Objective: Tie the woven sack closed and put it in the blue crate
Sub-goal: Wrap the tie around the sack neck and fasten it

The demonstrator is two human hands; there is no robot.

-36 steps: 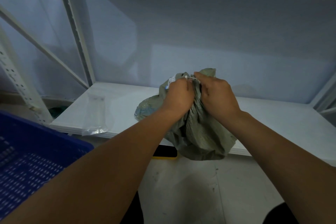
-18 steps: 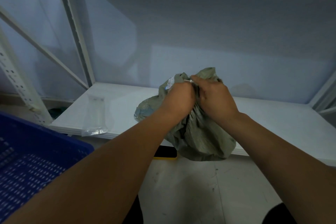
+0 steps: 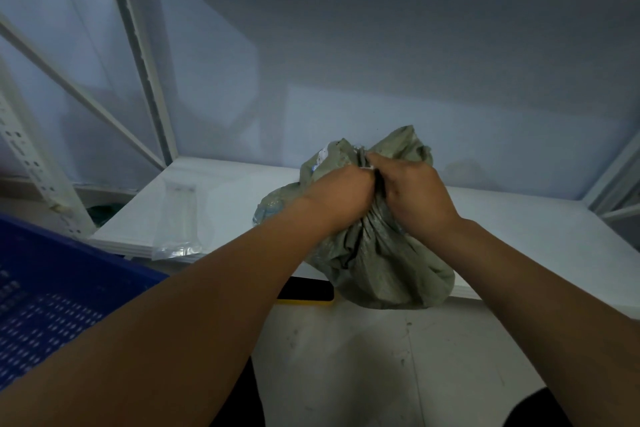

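A grey-green woven sack rests on the front edge of a white shelf, its bulging bottom hanging over the edge. Its top is bunched into a neck. My left hand and my right hand are both clenched around that neck, knuckles touching. A thin white tie shows between the thumbs. The sack's loose mouth flares up behind my hands. The blue crate, perforated, sits at the lower left, partly hidden by my left forearm.
A clear plastic packet lies on the shelf's left end. White rack uprights and a diagonal brace stand at the left. A black and yellow object sits under the shelf edge. Pale floor lies below.
Both hands have shifted slightly on the sack's neck, the right hand moving down and closing in against the left. The sack stays in place.
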